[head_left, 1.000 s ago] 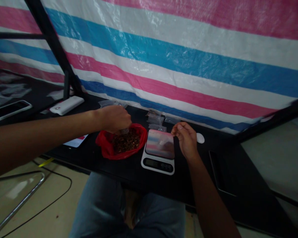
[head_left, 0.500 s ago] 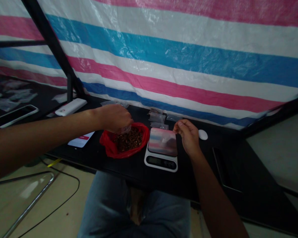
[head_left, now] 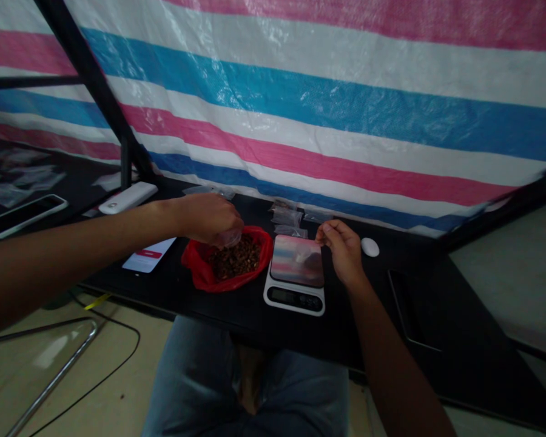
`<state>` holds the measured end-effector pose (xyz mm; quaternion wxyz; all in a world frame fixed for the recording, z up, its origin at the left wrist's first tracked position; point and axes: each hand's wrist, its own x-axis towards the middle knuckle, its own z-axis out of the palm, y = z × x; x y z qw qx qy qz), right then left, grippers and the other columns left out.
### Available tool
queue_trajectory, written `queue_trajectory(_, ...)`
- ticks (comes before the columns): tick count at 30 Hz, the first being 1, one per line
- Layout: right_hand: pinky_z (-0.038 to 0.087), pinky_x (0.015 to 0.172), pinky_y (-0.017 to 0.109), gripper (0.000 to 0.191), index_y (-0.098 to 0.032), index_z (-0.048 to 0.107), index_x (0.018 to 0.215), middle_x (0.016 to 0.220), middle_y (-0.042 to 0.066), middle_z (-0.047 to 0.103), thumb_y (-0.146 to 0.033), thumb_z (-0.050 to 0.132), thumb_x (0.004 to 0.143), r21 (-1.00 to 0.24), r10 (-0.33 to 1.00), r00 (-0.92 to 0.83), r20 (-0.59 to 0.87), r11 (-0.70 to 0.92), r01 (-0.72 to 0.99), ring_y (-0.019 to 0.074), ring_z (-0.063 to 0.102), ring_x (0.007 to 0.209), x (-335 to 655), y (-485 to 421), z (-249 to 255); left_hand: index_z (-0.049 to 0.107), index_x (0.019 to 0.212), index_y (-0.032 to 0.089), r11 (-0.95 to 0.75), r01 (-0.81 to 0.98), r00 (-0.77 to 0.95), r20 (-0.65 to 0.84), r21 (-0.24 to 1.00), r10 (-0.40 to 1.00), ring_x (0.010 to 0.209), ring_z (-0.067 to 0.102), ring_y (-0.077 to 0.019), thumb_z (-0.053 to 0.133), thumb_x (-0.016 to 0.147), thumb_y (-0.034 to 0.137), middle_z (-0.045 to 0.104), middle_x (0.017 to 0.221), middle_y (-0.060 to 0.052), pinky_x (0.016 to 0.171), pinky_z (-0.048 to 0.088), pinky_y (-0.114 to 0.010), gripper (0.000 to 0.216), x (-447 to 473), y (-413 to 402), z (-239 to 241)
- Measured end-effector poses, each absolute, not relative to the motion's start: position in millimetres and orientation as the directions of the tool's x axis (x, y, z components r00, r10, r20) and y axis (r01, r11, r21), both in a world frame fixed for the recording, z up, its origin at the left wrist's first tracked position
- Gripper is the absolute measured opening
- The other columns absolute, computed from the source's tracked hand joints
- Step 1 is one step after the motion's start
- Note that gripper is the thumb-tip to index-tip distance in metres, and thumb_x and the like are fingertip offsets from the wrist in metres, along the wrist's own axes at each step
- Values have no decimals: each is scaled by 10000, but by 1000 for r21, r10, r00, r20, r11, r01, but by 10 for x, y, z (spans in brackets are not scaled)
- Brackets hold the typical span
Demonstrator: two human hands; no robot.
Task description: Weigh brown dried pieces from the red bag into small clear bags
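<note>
My left hand (head_left: 216,220) is closed over the red plastic bag (head_left: 195,267), gripping a small clear plastic piece (head_left: 231,237) whose exact kind I cannot make out. Inside the open bag lie many small brown, nut-like pieces (head_left: 239,258). Just right of the bag rests a white kitchen scale (head_left: 273,295) with a shiny square plate (head_left: 295,261); nothing lies on the plate. My right hand (head_left: 343,249) is beside the plate's far right corner, its thumb and forefinger pinched together. What they hold, if anything, is hidden.
Several small clear bags (head_left: 286,216) lie behind the scale. A white round object (head_left: 370,247) sits right of my right hand. A dark phone-like slab (head_left: 404,309) lies farther right. At left are a lit phone (head_left: 148,258) and a white oblong device (head_left: 128,198). Striped sheeting (head_left: 300,91) hangs behind.
My left hand stays over the red bag; the clear piece in it shows a little more now. My right hand holds nearly the same place. The view has shifted slightly.
</note>
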<state>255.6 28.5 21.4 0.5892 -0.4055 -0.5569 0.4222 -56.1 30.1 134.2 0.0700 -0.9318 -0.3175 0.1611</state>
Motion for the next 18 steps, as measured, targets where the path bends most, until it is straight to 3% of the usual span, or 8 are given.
queue_trajectory(10,434,566,269,248,-212,657,753,616,-24,631,-432,747,823,-933,935,98,342,350,-80,122,552,562,2542,277,247,709,1253,233,-767,638,748,-176,-72,639,1199,634,-280,728,827,307,723,1276,-101,1030,438,-367,433,-786,298,1335)
queue_trajectory(18,434,578,276,245,-214,653,753,625,-23,625,-429,732,841,-936,938,66,341,345,-62,125,545,575,2532,252,274,692,1161,198,-740,666,743,-168,96,648,1011,711,-211,654,862,252,762,1156,-80,899,507,-299,306,-838,283,1264)
